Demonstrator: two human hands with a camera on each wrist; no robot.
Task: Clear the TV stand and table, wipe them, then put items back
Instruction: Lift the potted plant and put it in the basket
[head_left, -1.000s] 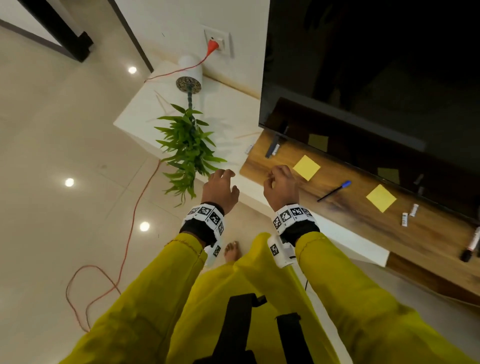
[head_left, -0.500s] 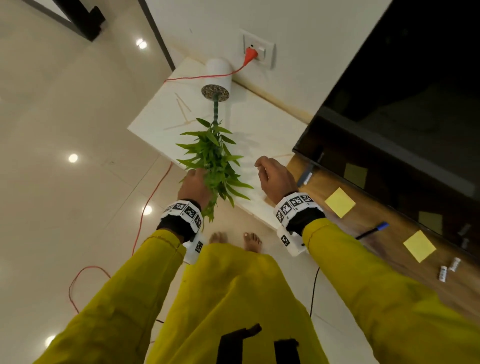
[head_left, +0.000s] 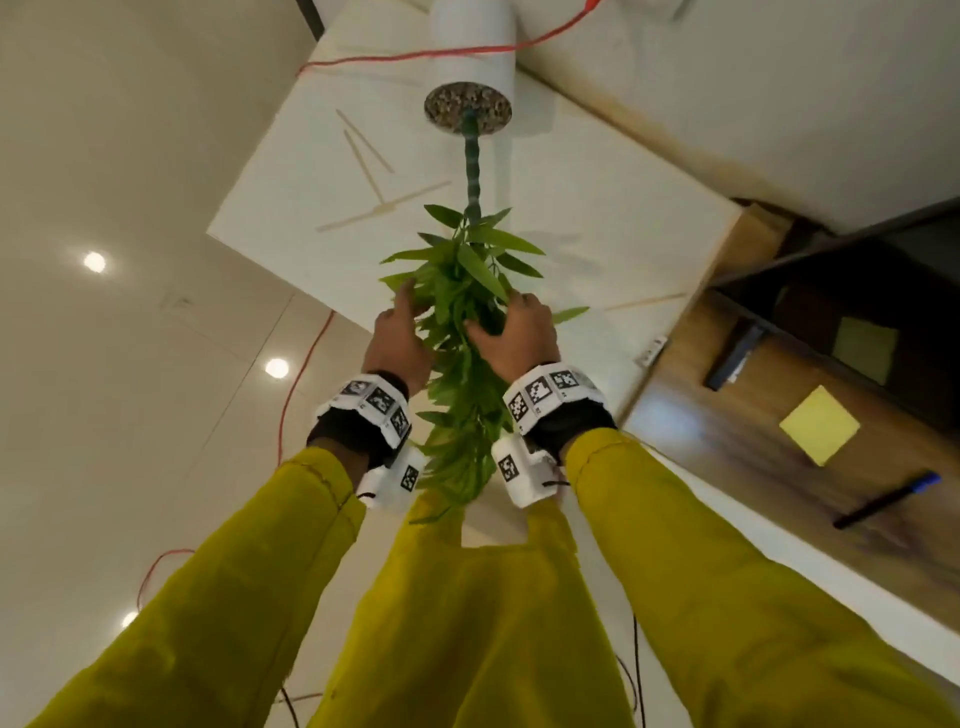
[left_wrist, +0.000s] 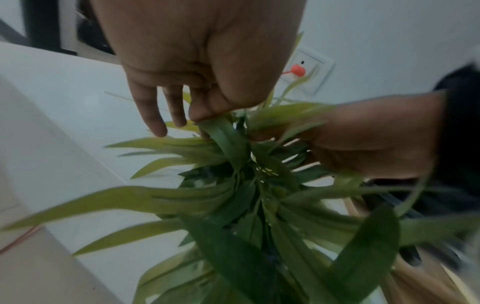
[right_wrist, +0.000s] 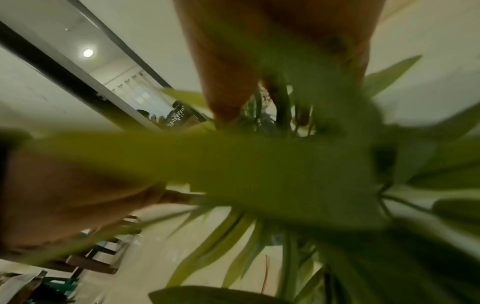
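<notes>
The white TV stand (head_left: 597, 218) isn't cleared: your left hand (head_left: 397, 340) and right hand (head_left: 519, 338) clasp the leafy green plant in its white cylindrical pot (head_left: 475, 49) standing there; sticks, notes, pen, wiping remain.

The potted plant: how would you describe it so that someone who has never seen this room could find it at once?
Look at the white table left of the wooden TV stand, under the wall socket. Near its back edge stands a white pot topped with pebbles, from which one thin green stem rises into a leafy tuft, the potted plant. It is the only green, upright thing; around it lie flat pale sticks.
</notes>
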